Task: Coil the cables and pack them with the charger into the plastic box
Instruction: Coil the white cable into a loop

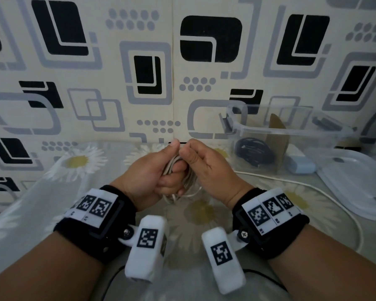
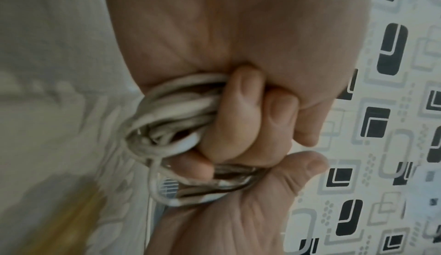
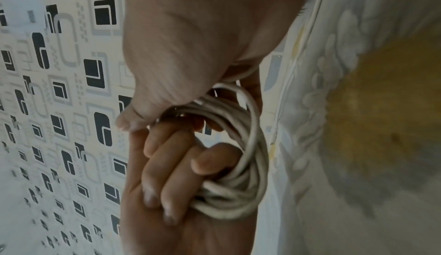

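Note:
In the head view my left hand (image 1: 152, 170) and right hand (image 1: 204, 164) meet above the bedsheet, both holding a coiled white cable (image 1: 188, 181). The left wrist view shows my left fingers (image 2: 238, 112) curled through the white cable's loops (image 2: 167, 115). In the right wrist view my right hand (image 3: 181, 61) grips the far side of the white cable (image 3: 241, 183). The clear plastic box (image 1: 291, 130) stands open at the right. Inside it lies a coiled black cable (image 1: 254, 153), and a pale blue charger (image 1: 300, 165) shows through its wall.
A loose tail of the white cable (image 1: 326, 194) trails right across the daisy-print sheet (image 1: 78, 161). The box's clear lid (image 1: 360, 183) lies at the far right. A cardboard divider (image 1: 278, 129) stands inside the box. A patterned wall (image 1: 152, 68) rises just behind.

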The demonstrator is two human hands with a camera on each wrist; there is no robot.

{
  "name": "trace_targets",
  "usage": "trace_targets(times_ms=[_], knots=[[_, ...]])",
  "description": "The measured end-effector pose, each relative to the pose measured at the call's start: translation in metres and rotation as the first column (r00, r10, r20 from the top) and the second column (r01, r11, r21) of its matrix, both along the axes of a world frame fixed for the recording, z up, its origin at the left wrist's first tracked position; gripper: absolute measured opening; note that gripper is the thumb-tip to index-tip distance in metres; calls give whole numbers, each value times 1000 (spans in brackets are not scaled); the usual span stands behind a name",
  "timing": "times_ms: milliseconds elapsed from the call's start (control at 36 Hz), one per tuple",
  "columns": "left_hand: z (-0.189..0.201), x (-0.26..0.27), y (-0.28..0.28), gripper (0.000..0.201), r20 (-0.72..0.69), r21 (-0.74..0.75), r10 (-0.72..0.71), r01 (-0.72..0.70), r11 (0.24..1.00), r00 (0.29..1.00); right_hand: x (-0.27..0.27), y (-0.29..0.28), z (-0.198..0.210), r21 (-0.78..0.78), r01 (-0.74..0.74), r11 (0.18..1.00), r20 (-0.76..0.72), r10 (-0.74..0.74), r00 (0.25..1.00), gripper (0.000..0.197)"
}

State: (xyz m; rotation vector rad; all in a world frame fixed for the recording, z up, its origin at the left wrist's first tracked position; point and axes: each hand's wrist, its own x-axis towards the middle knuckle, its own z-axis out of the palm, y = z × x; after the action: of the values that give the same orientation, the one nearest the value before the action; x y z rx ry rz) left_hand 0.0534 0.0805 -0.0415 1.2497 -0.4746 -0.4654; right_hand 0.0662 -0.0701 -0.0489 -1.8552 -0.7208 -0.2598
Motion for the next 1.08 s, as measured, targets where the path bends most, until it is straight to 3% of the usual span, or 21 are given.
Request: trace_targets(times_ms=[222, 472, 833, 1083], knots=[[1, -2, -10, 57, -72, -50, 63, -67, 997, 995, 3, 5, -3, 89, 180, 980, 70, -187, 980, 71], [0, -4, -17, 52, -108, -57, 72, -79, 995, 992, 1, 9, 1, 199, 219, 955, 10, -226, 974, 50], [-4, -1, -14, 50, -147, -150, -12, -10, 989, 989, 3, 9, -1, 137, 327, 935, 99, -341, 935, 49], [-6, 0, -14, 43, -104, -128, 68, -81, 988, 992, 5, 6, -3, 117, 316, 942, 87, -326, 941, 50]])
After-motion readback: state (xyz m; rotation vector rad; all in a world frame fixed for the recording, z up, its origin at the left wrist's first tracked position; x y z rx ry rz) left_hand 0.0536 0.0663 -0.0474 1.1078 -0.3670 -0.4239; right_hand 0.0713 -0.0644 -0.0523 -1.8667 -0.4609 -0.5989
